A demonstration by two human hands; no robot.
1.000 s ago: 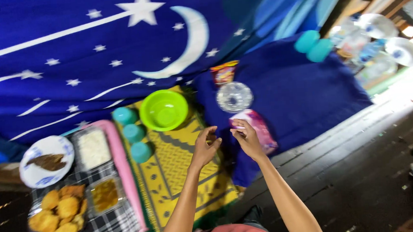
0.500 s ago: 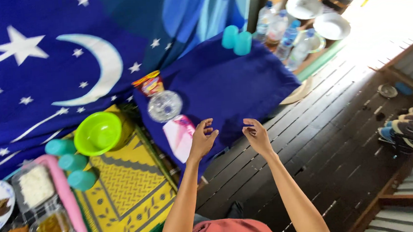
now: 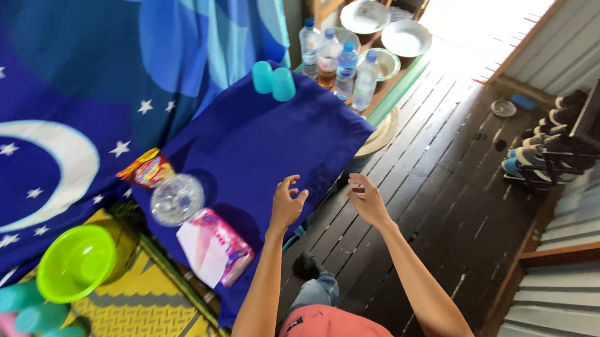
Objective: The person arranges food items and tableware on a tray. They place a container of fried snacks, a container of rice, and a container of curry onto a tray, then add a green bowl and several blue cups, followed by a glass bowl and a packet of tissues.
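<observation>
Both hands empty, fingers spread: left hand w/ right hand over cloth near edge; packet lies left, nearer left

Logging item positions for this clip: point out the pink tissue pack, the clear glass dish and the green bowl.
pink tissue pack [image 3: 216,248], head view, middle of its top face.
clear glass dish [image 3: 177,199], head view, centre of the dish.
green bowl [image 3: 77,262], head view, inside bottom.

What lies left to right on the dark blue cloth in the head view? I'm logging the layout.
Red and yellow snack packet → clear round plastic lid → pink and white soft pack → left hand, over the cloth's edge. The two teal plastic cups stand at the far end.
</observation>
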